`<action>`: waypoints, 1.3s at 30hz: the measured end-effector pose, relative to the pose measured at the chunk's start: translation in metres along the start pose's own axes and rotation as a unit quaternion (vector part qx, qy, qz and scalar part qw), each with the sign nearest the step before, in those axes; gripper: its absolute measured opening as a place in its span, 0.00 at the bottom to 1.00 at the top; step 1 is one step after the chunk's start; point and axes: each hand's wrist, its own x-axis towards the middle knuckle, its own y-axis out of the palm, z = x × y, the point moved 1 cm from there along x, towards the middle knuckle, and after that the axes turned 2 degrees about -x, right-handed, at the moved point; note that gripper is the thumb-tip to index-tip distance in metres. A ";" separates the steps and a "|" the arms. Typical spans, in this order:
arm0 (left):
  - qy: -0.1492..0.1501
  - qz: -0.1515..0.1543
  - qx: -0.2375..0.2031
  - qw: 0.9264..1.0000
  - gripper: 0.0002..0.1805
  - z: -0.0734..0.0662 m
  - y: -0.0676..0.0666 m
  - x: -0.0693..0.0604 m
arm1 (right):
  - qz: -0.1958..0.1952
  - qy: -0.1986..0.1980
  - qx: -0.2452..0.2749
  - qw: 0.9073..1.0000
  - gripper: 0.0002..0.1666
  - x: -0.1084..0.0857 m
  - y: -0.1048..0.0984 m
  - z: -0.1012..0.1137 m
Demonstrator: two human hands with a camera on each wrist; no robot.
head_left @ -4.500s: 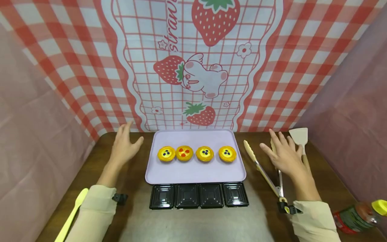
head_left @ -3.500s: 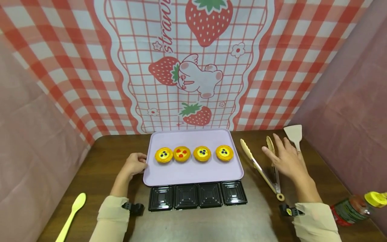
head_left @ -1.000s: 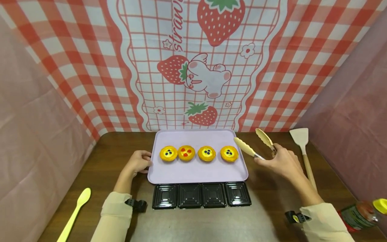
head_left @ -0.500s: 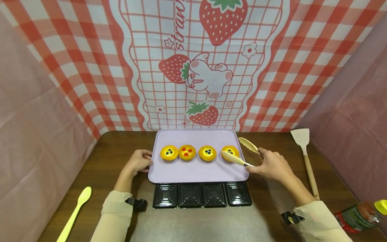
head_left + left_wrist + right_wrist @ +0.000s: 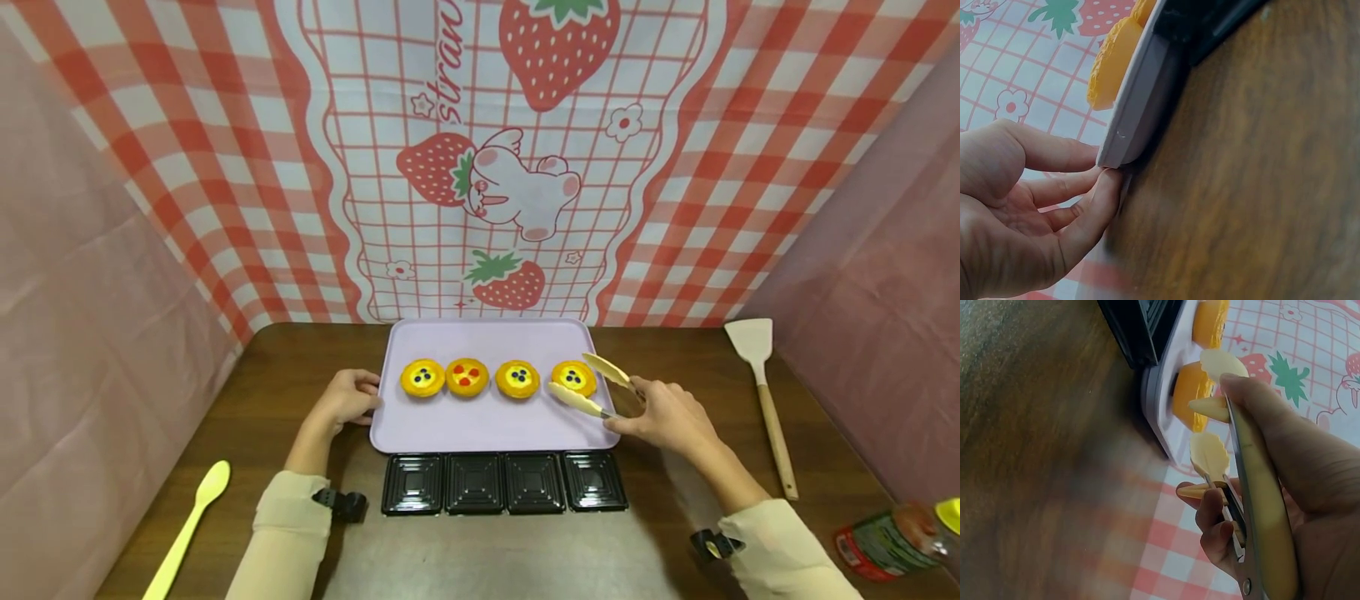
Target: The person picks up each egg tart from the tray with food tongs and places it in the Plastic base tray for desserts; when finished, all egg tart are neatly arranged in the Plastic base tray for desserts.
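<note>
My left hand (image 5: 348, 400) pinches the left edge of the lilac tray (image 5: 480, 429); in the left wrist view thumb and fingers of the hand (image 5: 1035, 212) meet at the tray's rim (image 5: 1132, 112). My right hand (image 5: 667, 417) grips the tongs (image 5: 577, 400) over the tray's right side. Their spread tips stand on either side of the rightmost tart (image 5: 573, 379), which has blue dots; whether they touch it I cannot tell. In the right wrist view the hand (image 5: 1310, 481) wraps the tongs' handles (image 5: 1260, 506) near a tart (image 5: 1192, 394). Several tarts lie in a row, one with red pieces (image 5: 467, 377).
Several black square containers (image 5: 474, 483) line the tray's front edge. A spatula (image 5: 772, 417) lies at the right, with a bottle (image 5: 892, 542) in front of it. The yellow spoon (image 5: 187, 525) is at the left, and a checked cloth (image 5: 300, 167) hangs behind.
My left hand has moved onto the tray's edge. My right hand has taken hold of the tongs and brought them left, from the table to around the rightmost tart.
</note>
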 end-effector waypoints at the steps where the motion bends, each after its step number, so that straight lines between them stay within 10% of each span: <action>1: -0.001 0.000 -0.001 1.000 0.23 0.000 0.000 0.000 | 0.001 -0.001 0.000 1.000 0.39 0.000 0.000 0.000; 21: 0.006 0.005 -0.003 1.000 0.23 0.000 0.003 0.001 | -0.005 -0.014 -0.006 1.000 0.28 -0.007 -0.003 0.001; 39: 0.012 -0.003 -0.004 1.000 0.23 0.002 0.000 -0.001 | -0.032 -0.013 -0.011 0.999 0.41 -0.022 -0.024 0.000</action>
